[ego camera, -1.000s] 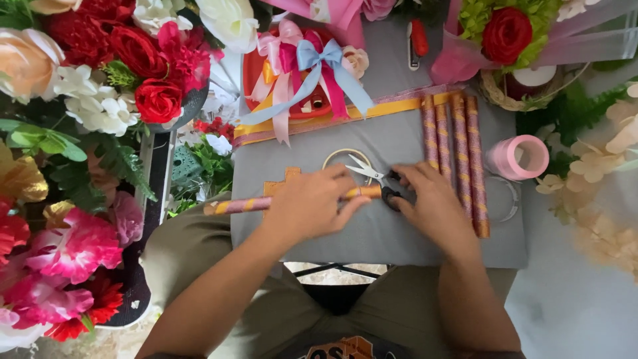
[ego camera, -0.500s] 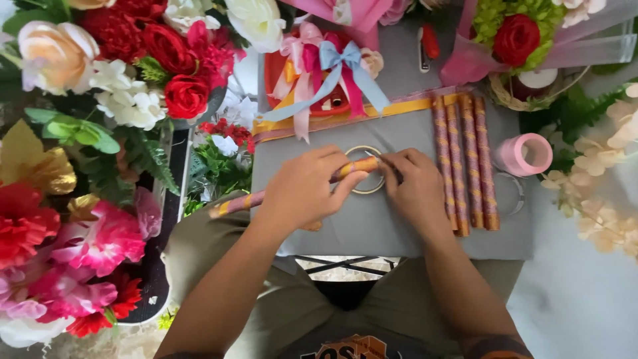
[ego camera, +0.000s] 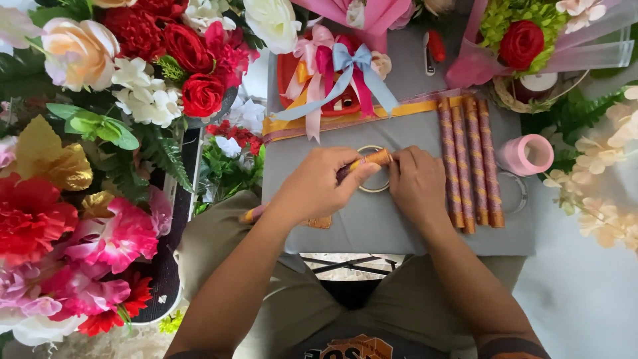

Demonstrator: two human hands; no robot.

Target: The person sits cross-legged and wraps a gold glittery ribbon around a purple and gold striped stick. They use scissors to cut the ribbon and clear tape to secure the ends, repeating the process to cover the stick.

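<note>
Left hand (ego camera: 318,186) grips the rolled paper stick (ego camera: 362,165) over the tape ring (ego camera: 373,169), right hand (ego camera: 417,183) pinching its tip; loosen either grip and the roll may unwind

Scissors gone from view; both hands (ego camera: 372,183) moved up the table (ego camera: 399,226), now pinching rolled stick's (ego camera: 372,159) tip over tape ring (ego camera: 372,169).
</note>
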